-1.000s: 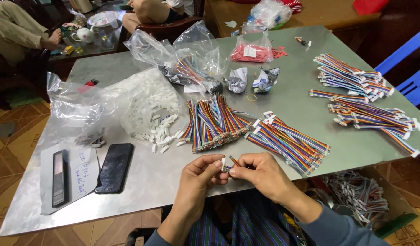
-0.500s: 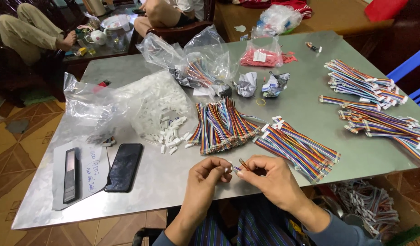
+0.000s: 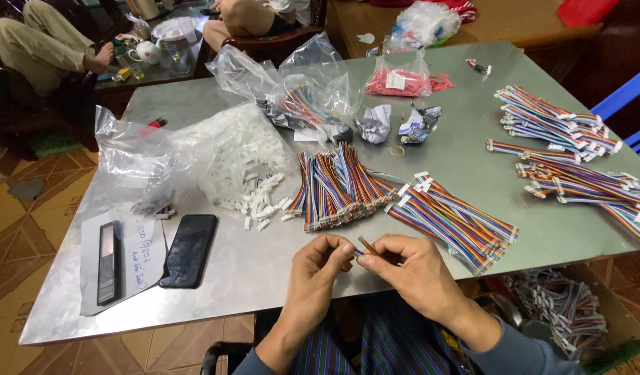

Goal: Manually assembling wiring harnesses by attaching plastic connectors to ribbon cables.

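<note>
My left hand (image 3: 321,265) and my right hand (image 3: 403,267) meet over the near edge of the metal table (image 3: 250,278). Between their fingertips they pinch a short multicoloured ribbon cable end (image 3: 366,246); its far tip is hidden by my fingers. Just beyond the hands lies a fanned pile of rainbow ribbon cables (image 3: 337,184), with a second bundle (image 3: 455,219) to its right. Loose white plastic connectors (image 3: 261,201) spill from a clear bag (image 3: 230,149) to the left.
A black phone (image 3: 189,250) and a dark remote-like bar (image 3: 108,262) on paper lie at the near left. More cable bundles (image 3: 563,149) sit at the far right, bags at the back. A box of cables (image 3: 552,305) stands below. Seated people are beyond the table.
My hands have stayed together at the table's near edge, shifting slightly as the fingers work the small cable end. The piles on the table have not moved.
</note>
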